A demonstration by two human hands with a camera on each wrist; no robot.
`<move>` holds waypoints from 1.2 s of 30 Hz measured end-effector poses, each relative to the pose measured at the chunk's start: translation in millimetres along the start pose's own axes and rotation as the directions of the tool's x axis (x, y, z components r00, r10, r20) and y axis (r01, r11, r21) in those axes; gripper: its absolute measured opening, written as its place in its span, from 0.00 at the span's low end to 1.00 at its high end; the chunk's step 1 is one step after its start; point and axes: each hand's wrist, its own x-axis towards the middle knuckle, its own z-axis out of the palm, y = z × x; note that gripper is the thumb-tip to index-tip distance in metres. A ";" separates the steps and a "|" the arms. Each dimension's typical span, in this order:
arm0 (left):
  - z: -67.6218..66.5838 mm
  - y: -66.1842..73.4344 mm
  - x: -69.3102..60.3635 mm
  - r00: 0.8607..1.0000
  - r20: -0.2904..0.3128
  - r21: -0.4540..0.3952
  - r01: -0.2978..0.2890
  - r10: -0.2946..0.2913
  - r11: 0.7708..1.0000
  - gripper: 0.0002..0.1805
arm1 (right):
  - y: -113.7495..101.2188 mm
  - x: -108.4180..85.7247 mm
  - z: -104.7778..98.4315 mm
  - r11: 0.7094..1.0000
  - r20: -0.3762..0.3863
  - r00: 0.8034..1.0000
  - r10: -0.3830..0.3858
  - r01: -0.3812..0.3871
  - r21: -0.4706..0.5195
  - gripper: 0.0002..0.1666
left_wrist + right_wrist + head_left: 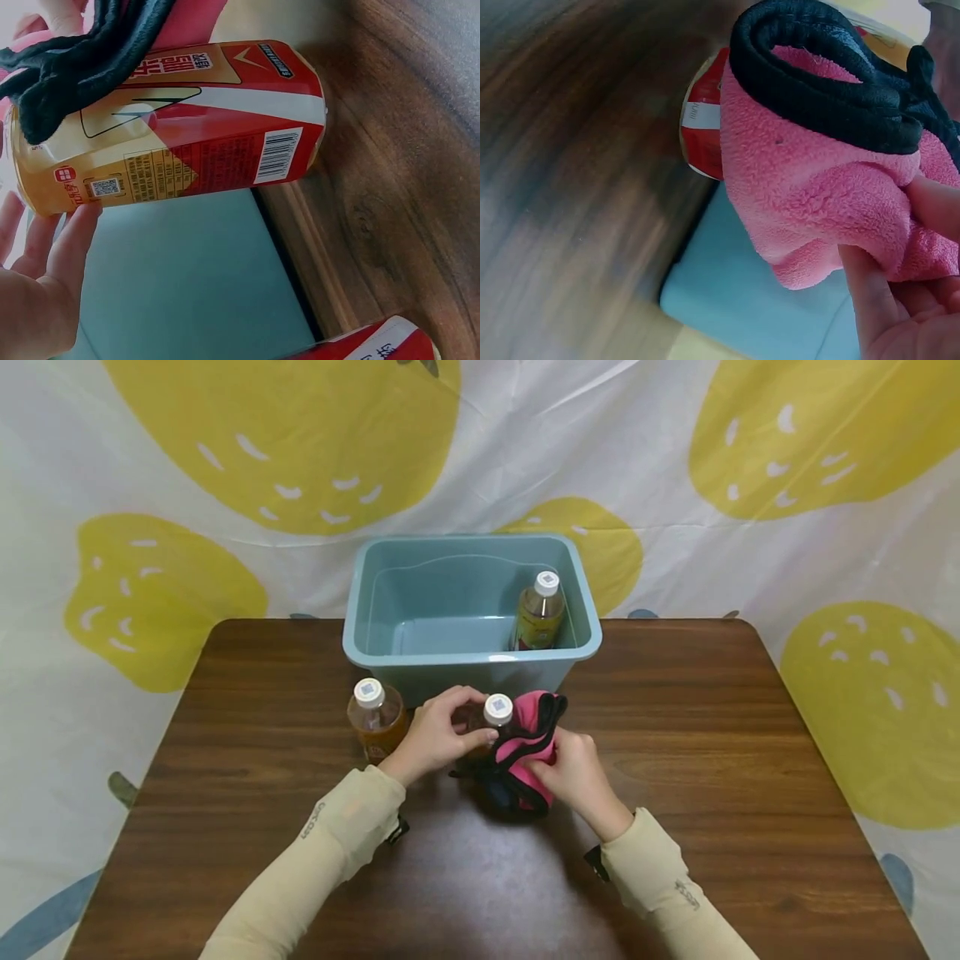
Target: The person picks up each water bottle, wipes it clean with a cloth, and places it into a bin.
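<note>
A bottle with a white cap (498, 708) stands upright in front of the tub; its label (217, 139) is red and gold. My left hand (441, 733) holds this bottle near its top, thumb and fingers on either side. In the left wrist view the fingertips (79, 225) touch the label's upper end. My right hand (581, 768) grips a folded pink cloth (810, 172) with black edging, pinched between thumb and fingers. The cloth lies against the bottle's right side and hides part of it.
Behind the hands stands a blue-grey tub (472, 660), with a capped bottle (540, 618) in its right end. Another bottle (378, 727) of amber liquid stands left of my left hand, near the tub's front corner. Everything rests on a dark wooden table (712, 735) before a lemon-patterned cloth backdrop (300, 568).
</note>
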 end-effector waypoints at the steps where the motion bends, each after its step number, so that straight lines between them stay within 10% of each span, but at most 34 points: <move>1: 0.1 -0.3 -0.2 1.000 0.000 -0.004 0.000 0.000 1.000 0.19 | 1.8 -0.3 1.5 1.000 0.003 1.000 0.004 -0.004 0.001 0.10; 15: -1.3 -1.5 0.2 1.000 -0.015 -0.019 -0.022 0.021 1.000 0.19 | 33.9 -10.1 38.2 0.999 0.053 0.998 0.027 -0.025 -0.043 0.11; 36: -3.2 -5.6 2.8 0.999 -0.005 -0.081 -0.049 0.049 0.995 0.17 | -21.2 17.5 -25.2 0.995 0.032 0.996 -0.085 0.084 0.054 0.16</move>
